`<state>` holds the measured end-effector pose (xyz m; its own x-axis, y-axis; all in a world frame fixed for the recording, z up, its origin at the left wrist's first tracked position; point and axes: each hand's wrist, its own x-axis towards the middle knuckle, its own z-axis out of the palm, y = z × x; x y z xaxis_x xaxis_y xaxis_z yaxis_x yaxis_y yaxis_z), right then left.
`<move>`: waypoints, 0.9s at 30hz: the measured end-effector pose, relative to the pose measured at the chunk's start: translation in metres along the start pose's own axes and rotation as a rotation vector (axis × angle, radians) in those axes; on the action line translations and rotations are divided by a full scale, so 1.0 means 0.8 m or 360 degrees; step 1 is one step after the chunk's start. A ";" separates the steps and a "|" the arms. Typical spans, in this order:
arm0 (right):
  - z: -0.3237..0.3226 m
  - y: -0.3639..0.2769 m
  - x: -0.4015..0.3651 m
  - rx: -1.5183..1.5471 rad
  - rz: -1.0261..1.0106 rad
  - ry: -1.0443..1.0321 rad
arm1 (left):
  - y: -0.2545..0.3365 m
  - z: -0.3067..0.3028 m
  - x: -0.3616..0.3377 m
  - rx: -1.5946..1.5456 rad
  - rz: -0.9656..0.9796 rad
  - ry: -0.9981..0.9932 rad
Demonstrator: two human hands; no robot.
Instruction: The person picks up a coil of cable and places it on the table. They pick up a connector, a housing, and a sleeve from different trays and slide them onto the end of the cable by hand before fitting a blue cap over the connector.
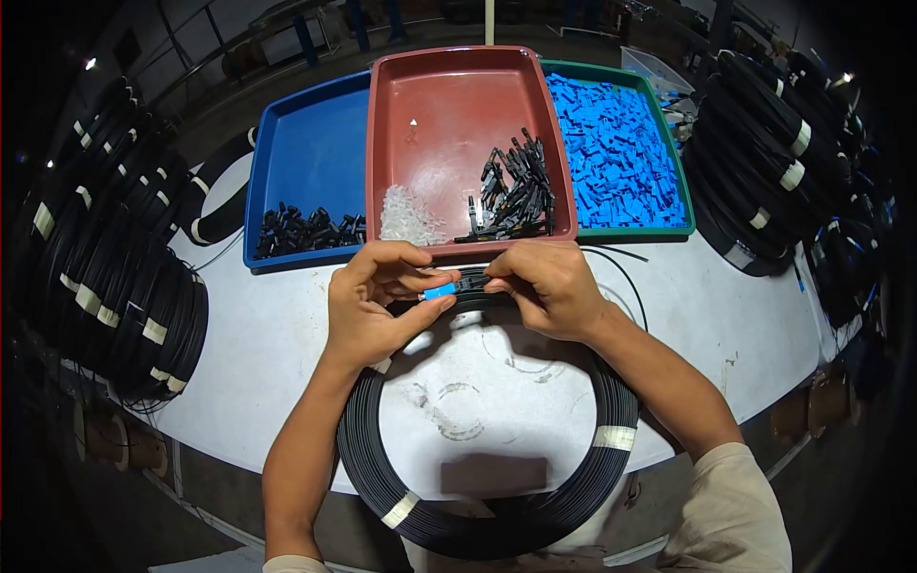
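Note:
Between the thumb and fingers of my left hand is a small blue connector piece. A black connector body joins it end to end, and my right hand pinches its right end. Both hands are raised over the far side of a coil of black cable, bound with pale tape. The coil lies on the white table and reaches over its front edge. My fingers cover part of both connector pieces.
Behind my hands stand a blue tray of black parts, a red tray with clear pieces and black connectors, and a green tray full of blue pieces. Stacked cable coils rise at left, more coils at right.

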<state>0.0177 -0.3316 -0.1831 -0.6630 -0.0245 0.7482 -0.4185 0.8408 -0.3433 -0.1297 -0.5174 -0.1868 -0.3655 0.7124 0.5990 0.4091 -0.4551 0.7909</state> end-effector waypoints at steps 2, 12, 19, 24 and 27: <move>0.000 0.002 0.000 -0.0007 -0.0017 0.0004 | 0.000 -0.001 -0.002 -0.0024 -0.0008 0.0004; 0.001 0.000 0.000 -0.0020 -0.0048 0.0015 | 0.000 0.000 -0.003 -0.0114 -0.0035 0.0015; 0.003 -0.008 -0.001 -0.0075 -0.0103 0.0039 | 0.002 0.004 -0.003 -0.0025 -0.0016 -0.0096; -0.001 0.000 -0.002 0.0004 -0.0047 0.0006 | 0.001 0.001 -0.004 -0.0164 -0.0032 0.0011; -0.005 0.000 -0.002 -0.0015 -0.0055 -0.0026 | 0.008 0.003 -0.002 0.0026 -0.0018 -0.0056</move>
<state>0.0211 -0.3293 -0.1817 -0.6582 -0.0625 0.7502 -0.4357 0.8444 -0.3119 -0.1249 -0.5204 -0.1832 -0.3409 0.7358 0.5852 0.4189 -0.4383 0.7952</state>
